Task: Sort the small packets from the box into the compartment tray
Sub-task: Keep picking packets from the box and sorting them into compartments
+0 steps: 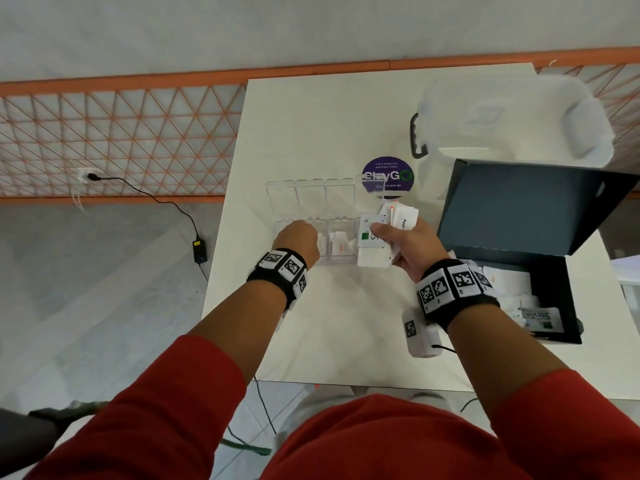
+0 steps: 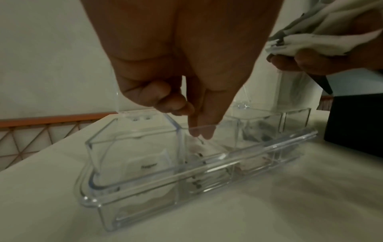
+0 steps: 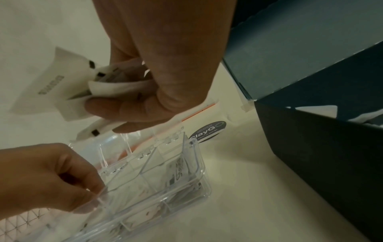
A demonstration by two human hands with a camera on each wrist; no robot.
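The clear compartment tray lies mid-table with its lids up, and packets sit in its middle cells. My left hand hovers over the tray's left part. Its thumb and forefinger dip together into the second cell, just above a packet there. Whether they hold that packet is unclear. A pepper packet rests in the leftmost cell. My right hand grips a bunch of white packets above the tray's right end. The dark box stands open to the right with more packets inside.
A clear lidded plastic bin stands at the table's back right. A round purple sticker lies just behind the tray. The table's left edge drops to the floor, where a power adapter and cable lie.
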